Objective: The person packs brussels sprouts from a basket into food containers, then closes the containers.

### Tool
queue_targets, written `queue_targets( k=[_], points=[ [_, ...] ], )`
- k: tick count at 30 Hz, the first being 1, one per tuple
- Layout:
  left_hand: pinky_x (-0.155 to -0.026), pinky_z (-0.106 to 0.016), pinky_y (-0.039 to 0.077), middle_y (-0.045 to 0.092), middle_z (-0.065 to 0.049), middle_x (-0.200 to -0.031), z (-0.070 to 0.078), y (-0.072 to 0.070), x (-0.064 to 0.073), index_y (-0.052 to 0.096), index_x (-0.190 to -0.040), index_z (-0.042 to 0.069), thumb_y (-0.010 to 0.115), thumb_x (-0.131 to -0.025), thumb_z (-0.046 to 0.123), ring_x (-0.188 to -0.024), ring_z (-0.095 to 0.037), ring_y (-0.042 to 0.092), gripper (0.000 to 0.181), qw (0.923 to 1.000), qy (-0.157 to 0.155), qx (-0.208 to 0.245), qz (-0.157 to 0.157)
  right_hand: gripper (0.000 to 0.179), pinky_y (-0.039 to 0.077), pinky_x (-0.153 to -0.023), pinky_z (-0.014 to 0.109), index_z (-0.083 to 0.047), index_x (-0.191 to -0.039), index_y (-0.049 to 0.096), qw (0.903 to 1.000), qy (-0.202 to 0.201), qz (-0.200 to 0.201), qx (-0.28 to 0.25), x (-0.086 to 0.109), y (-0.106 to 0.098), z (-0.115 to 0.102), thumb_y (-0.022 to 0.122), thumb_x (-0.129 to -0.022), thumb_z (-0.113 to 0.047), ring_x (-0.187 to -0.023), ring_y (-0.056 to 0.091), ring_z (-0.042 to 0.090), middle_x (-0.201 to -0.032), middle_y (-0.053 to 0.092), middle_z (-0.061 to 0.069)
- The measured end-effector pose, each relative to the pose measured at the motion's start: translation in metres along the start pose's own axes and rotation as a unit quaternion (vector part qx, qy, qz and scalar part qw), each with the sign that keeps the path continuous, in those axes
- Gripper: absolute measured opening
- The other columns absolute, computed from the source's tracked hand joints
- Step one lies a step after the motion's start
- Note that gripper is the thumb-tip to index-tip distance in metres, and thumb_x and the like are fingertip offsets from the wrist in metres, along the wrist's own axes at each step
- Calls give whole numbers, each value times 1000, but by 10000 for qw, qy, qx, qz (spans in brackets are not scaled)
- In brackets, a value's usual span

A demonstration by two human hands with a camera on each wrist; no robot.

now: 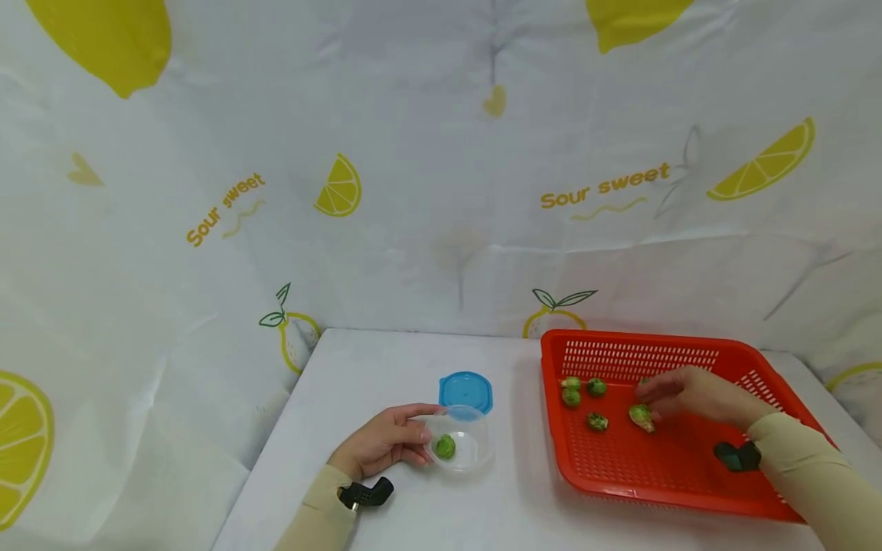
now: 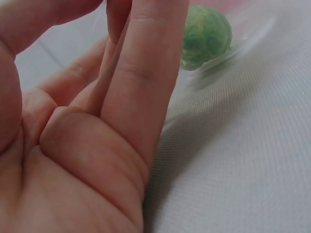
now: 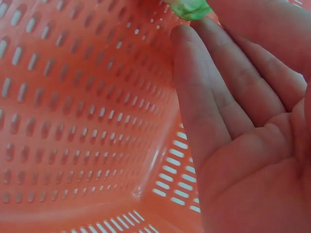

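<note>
My left hand point(image 1: 387, 440) grips a small clear plastic container point(image 1: 475, 453) by its left side, thumb at the rim. Inside it lies one green Brussels sprout point(image 1: 445, 446), which the left wrist view shows beyond the fingers point(image 2: 141, 73). Within the red basket point(image 1: 620, 490), my right hand point(image 1: 696, 394) has a Brussels sprout point(image 1: 641, 417) at the tips of its thumb and fingers. The right wrist view catches only the edge of that sprout point(image 3: 190, 8), between thumb and fingertips.
Several more Brussels sprouts point(image 1: 596, 387) lie in the basket's left part. A blue lid point(image 1: 465, 390) rests on the white table point(image 1: 386, 360) behind the container. A white lemon-printed cloth point(image 1: 427, 191) hangs at the back.
</note>
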State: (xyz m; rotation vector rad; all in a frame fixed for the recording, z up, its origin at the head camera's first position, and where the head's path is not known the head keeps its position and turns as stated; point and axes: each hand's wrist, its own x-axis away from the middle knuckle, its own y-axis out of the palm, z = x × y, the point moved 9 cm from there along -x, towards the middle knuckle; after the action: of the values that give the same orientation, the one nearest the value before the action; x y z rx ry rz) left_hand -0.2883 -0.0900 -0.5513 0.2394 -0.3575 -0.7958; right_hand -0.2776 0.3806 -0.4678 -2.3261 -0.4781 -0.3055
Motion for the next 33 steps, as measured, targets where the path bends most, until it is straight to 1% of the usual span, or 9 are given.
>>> queue_targets(
  k=[3,5,10,12,15,20,22,29,33],
  points=[
    [-80,-29,68,76,-3,-93,0,0,0,47,-162,6,68,-105,9,-79,-13,79,61,10000,16,-25,1,44,66,-94,41,4,-134,72,10000,-35,-52,1,-1,2,1,82,-95,-13,-111,75,27,-129,77,20],
    [-81,-29,68,76,-4,-95,1,0,-1,47,-162,7,67,-105,8,-79,-13,80,61,10000,11,-43,3,43,66,-91,34,4,-134,72,9999,-69,-93,21,-1,3,1,82,-95,-13,-110,75,25,-129,77,19],
    [-81,-28,68,73,-9,-122,1,0,-1,48,-162,7,68,-104,8,-81,-13,80,61,10000,-17,-41,43,42,62,-85,22,6,-134,71,9998,-127,-179,24,-2,6,2,80,-97,-11,-109,76,24,-128,77,20],
    [-81,-28,68,71,-11,-131,1,-1,-1,48,-162,7,69,-104,8,-81,-14,80,61,10000,-33,-25,66,41,61,-84,21,5,-133,72,9997,-126,-167,87,-2,6,1,80,-97,-11,-108,76,24,-128,77,19],
    [-81,-28,68,70,-13,-133,1,-2,-1,49,-162,7,68,-105,7,-81,-14,80,60,10000,-37,-22,68,40,63,-88,28,4,-131,74,9997,-82,-136,172,-4,7,0,81,-95,-12,-108,75,24,-126,78,18],
    [-80,-28,68,76,-8,-110,1,-1,-1,47,-162,6,63,-107,4,-81,-14,80,58,10000,6,-26,33,41,64,-92,37,1,-130,76,9996,124,-58,258,-6,7,1,85,-93,-14,-108,74,22,-125,78,15],
    [-80,-28,68,76,-6,-100,1,-1,-1,47,-162,6,63,-107,3,-81,-14,80,57,10000,9,-17,35,42,63,-91,35,-1,-130,77,9993,199,-24,305,-7,7,3,86,-92,-15,-107,73,21,-126,78,13],
    [-80,-29,68,74,-6,-105,0,0,-2,48,-162,6,63,-107,3,-81,-14,80,57,10000,21,23,19,39,58,-87,34,-3,-128,78,9984,140,51,548,-7,5,0,85,-91,-15,-110,67,24,-126,77,14],
    [-80,-29,68,75,-5,-97,0,-1,-2,48,-161,6,64,-106,4,-80,-13,79,58,10000,30,9,13,39,60,-88,36,-4,-127,79,9980,128,76,621,-8,6,-2,86,-91,-16,-113,67,26,-129,76,17]
  ],
)
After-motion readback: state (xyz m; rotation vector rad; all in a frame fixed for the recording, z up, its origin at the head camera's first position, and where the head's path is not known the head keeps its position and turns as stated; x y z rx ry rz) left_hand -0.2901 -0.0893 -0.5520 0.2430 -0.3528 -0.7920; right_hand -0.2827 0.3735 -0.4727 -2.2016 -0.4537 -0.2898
